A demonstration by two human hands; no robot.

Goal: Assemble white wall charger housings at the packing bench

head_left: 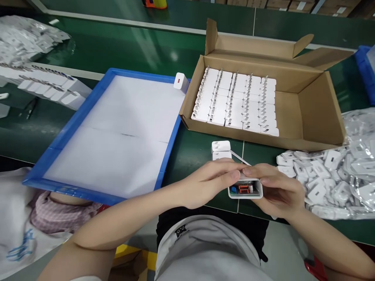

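Observation:
A white charger housing (231, 194) points its open end toward me, with a circuit board (243, 189) in orange and blue showing inside. My right hand (283, 191) is closed around its right side and top. From the left, my left hand (209, 181) presses its fingers together over the housing's top edge, beside the right thumb. Just beyond my hands two white chargers (221, 146) lie stacked, with a thin white strip (239, 157) slanting away from them. What lies under my right palm is mostly hidden.
An open cardboard box (222, 134) holds rows of white chargers with prongs up. To the left lies a blue-rimmed tray (109, 198) with a charger (181, 82) at its far corner. Loose white covers (318, 191) and plastic bags (361, 156) are heaped at right.

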